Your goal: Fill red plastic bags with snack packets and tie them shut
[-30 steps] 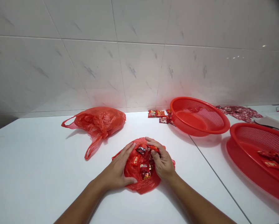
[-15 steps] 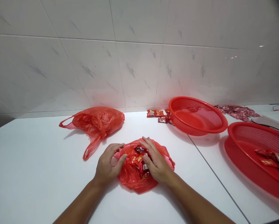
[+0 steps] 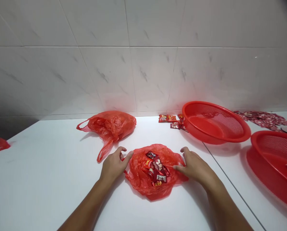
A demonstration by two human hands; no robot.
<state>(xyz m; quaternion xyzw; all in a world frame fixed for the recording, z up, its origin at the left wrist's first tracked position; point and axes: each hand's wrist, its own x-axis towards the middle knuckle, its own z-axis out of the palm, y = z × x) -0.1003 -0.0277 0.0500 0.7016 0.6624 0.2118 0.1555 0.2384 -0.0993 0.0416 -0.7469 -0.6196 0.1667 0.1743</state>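
Observation:
An opened red plastic bag [image 3: 143,189] lies spread on the white table in front of me. Several small wrapped snack packets [image 3: 158,164], red and dark maroon, are heaped in its middle. At the bag's left edge is my left hand [image 3: 113,165], fingers curved and thumb apart, the thumb tip by the plastic. My right hand [image 3: 195,165] is at the opposite edge, its thumb over the plastic and its fingers spread away from the thumb. Neither hand holds a packet.
Behind, a bunched red plastic bag [image 3: 114,125] lies near the tiled wall. Loose packets [image 3: 167,118] sit beside a red basket [image 3: 215,136]. A second red basket [image 3: 268,166] stands at right, with more packets [image 3: 263,118] behind it. Another red item [image 3: 0,144] shows at far left.
My hands have moved apart, the right one off the packets to the bag's right edge. The bag's mouth is wider and the packets show more. The view has shifted left.

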